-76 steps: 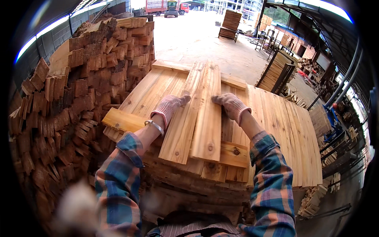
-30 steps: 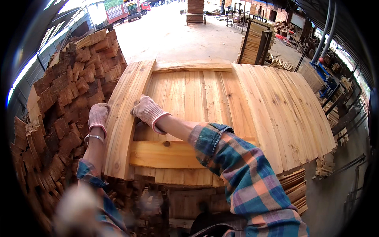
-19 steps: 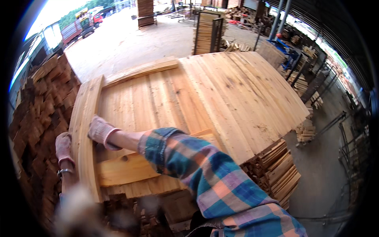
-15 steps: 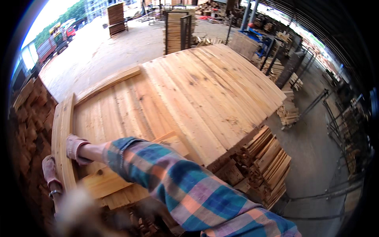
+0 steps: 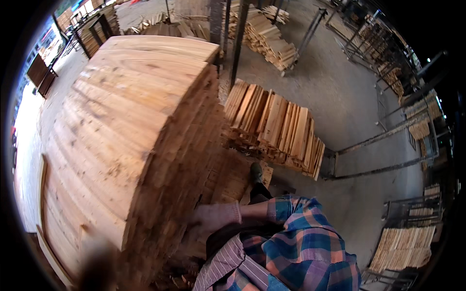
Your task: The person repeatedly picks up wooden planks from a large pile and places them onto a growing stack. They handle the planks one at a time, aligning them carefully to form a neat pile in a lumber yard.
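My right hand [image 5: 216,217], in a pale pinkish work glove, is low beside the near side of a tall stack of wooden boards [image 5: 116,111]. Its fingers are blurred and partly lost against dark wood, so their grip is unclear. Whether it touches the stack I cannot tell. A plaid sleeve [image 5: 306,233] covers that arm. My left hand does not show. Atop the stack, boards lie side by side, and narrow wooden strips [image 5: 51,254] run along its left edge.
A lower pile of short wooden slats [image 5: 276,126] stands right of the stack, near my shoe [image 5: 256,172]. Farther back lies another slat pile [image 5: 269,41] by dark metal posts [image 5: 238,41]. Metal frames [image 5: 388,145] and a slat bundle [image 5: 403,247] stand at the right.
The view has swung to the right. My right hand has left the strip at the stack's left end and come back low beside the stack; my left hand has gone out of view.
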`<move>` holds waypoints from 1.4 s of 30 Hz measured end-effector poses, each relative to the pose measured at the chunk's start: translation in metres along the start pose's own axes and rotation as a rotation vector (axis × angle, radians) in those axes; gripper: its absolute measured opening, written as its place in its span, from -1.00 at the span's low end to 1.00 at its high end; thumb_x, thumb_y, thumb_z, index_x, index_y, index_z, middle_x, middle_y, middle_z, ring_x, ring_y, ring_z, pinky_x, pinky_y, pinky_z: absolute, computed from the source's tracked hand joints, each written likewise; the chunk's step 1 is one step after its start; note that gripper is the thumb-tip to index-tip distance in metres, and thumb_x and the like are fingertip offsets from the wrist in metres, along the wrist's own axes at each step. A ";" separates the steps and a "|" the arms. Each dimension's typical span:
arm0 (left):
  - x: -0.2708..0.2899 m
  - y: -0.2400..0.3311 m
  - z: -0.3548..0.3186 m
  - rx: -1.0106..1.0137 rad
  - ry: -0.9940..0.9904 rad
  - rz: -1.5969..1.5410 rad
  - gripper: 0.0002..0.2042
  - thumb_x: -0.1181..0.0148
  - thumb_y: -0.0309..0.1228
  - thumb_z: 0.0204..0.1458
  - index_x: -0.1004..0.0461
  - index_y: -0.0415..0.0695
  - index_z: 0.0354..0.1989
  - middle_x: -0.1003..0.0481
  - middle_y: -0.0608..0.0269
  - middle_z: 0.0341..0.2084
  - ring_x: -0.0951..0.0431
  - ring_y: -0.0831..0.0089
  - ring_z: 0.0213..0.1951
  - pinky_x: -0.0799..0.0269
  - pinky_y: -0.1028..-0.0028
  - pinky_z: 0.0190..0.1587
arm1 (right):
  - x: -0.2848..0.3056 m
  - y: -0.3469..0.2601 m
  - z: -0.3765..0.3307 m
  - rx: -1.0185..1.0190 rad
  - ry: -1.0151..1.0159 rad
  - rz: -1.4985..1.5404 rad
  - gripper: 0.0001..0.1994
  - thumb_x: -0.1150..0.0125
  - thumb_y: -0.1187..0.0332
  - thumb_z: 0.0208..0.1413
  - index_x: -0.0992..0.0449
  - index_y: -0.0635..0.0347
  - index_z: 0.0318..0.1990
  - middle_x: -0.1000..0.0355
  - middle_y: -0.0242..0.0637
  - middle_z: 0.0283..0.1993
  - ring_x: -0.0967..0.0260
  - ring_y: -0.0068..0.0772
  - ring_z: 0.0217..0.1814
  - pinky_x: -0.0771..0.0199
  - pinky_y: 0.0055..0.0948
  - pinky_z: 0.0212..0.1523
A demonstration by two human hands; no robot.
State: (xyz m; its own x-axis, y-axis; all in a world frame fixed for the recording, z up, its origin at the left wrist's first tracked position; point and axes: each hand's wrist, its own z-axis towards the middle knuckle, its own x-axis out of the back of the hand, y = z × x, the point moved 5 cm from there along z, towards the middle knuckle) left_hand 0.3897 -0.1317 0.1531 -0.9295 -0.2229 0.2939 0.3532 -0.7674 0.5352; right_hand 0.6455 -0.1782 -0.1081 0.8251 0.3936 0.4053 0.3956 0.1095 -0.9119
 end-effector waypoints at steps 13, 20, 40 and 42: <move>-0.542 -0.096 -0.421 1.679 -0.951 -0.499 -0.48 -0.09 -0.01 0.16 -0.34 -0.21 0.08 -0.46 0.17 -0.23 -0.50 0.31 -0.32 -0.48 0.31 -0.24 | 0.046 0.503 -0.284 -0.942 0.825 0.518 -0.68 -0.09 0.43 -0.03 -0.52 0.07 -0.06 -0.44 0.03 -0.16 -0.46 -0.06 -0.16 -0.44 -0.23 -0.19; -0.759 -0.242 -0.523 1.808 -0.764 -0.415 -0.56 -0.11 0.03 0.12 -0.38 -0.15 -0.19 -0.44 0.18 -0.38 -0.46 0.36 -0.44 -0.44 0.34 -0.37 | 0.174 0.659 -0.238 -1.155 0.885 0.774 -0.34 -0.25 0.25 -0.03 -0.22 0.26 0.25 -0.49 -0.05 -0.32 -0.49 -0.22 -0.27 -0.48 -0.33 -0.23; -0.979 -0.351 -0.664 2.040 -0.362 -0.798 -0.57 -0.05 -0.03 0.17 -0.29 -0.05 0.07 -0.33 -0.11 0.09 -0.38 -0.09 0.08 -0.31 -0.29 -0.01 | 0.207 0.857 -0.171 -1.054 1.192 0.764 -0.32 -0.31 0.09 0.02 -0.27 0.52 0.11 -0.41 0.13 -0.03 -0.44 -0.18 -0.03 -0.49 -0.30 -0.02; -0.980 -0.309 -0.657 2.088 -0.423 -0.770 -0.51 0.00 -0.02 0.19 -0.25 -0.14 0.12 -0.35 -0.13 0.07 -0.42 -0.09 0.04 -0.40 -0.17 0.01 | 0.181 0.895 -0.178 -0.625 1.304 1.205 -0.42 -0.32 0.12 0.01 -0.31 0.49 -0.04 -0.44 0.03 -0.15 -0.44 -0.24 -0.15 -0.50 -0.31 -0.11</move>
State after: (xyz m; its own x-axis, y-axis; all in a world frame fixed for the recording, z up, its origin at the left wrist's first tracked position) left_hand 1.1217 -0.0710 -0.8210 -0.9314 0.0264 -0.3630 -0.1001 0.9403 0.3253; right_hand 1.2211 -0.1716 -0.8396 0.3658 -0.8855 -0.2863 -0.7304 -0.0826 -0.6780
